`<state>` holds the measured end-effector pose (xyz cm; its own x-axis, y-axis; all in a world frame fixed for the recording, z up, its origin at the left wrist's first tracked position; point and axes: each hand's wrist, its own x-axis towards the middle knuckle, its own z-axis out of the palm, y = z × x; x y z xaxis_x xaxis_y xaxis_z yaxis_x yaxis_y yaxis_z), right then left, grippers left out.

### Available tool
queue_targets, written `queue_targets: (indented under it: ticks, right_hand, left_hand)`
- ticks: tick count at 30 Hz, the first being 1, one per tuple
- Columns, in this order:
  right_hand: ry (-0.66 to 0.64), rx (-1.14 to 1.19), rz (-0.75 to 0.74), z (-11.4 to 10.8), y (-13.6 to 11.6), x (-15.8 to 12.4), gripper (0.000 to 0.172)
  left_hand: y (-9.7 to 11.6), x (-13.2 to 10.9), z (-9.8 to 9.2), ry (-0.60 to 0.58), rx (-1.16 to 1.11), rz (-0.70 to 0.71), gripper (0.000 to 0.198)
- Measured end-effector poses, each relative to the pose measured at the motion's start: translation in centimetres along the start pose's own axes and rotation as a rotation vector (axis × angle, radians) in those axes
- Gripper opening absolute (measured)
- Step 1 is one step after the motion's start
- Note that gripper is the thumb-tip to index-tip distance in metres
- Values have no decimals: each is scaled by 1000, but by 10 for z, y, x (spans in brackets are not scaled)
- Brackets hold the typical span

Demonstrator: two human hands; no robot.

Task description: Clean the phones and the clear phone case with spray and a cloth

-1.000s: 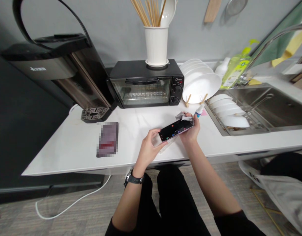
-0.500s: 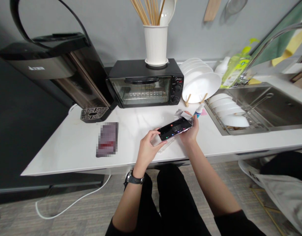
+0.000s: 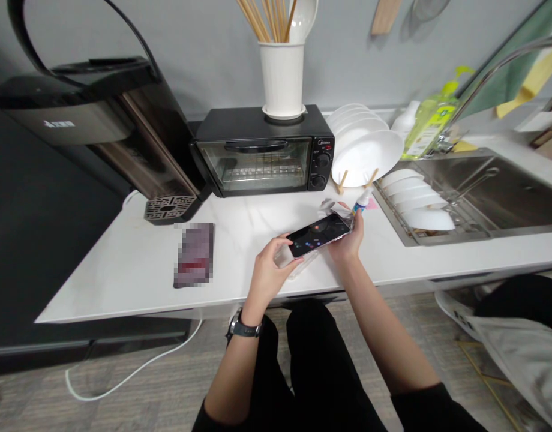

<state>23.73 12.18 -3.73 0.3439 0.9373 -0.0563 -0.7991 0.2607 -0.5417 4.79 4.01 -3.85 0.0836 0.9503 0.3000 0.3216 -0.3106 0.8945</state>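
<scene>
A smartphone (image 3: 318,234) with a lit dark screen is held between my two hands, tilted above the white counter. My left hand (image 3: 270,264) pinches its left end, thumb along the lower edge and fingers at the upper corner. Around the other end, my right hand (image 3: 349,240) supports the phone from below and the side. Crumpled whitish, partly see-through material (image 3: 333,208) shows behind the phone at that end. A small white bottle with a blue label (image 3: 360,203) is by my right fingers; whether they touch it I cannot tell. Under the phone lies a clear, flat piece (image 3: 304,265).
A pixelated dark flat item (image 3: 195,255) lies to the left on the counter (image 3: 123,282). Behind are a drink dispenser (image 3: 168,156), a toaster oven (image 3: 262,165) with a utensil cup (image 3: 282,78), and racked plates (image 3: 368,157). Bowls (image 3: 426,219) sit by the sink (image 3: 519,198).
The coloured icons on the phone screen look slightly different. Both hands keep the same grip, and the whole view has shifted a little.
</scene>
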Motion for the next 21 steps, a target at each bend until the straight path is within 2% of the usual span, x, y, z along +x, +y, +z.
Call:
queue_targets:
  ticks: [4, 6, 11, 13, 16, 21]
  right_hand:
    - [-26, -19, -5, -1, -1, 0, 45]
    - [-39, -59, -38, 2, -2, -3, 44]
    - [-234, -215, -169, 13, -3, -16, 42]
    - [-268, -276, -227, 14, -2, -19, 41]
    - [-238, -316, -299, 13, 4, -17, 43]
    - [-169, -256, -310, 15, 17, -22, 42]
  left_hand:
    - [-1, 0, 1, 1, 34, -1, 40]
    - [-3, 0, 1, -9, 42, -6, 48]
    - [-6, 1, 1, -58, 100, -12, 68]
    - [-5, 1, 1, -68, 127, 5, 73]
    - [-3, 1, -1, -87, 160, 41, 76]
    - [-3, 4, -3, -121, 179, 75, 66]
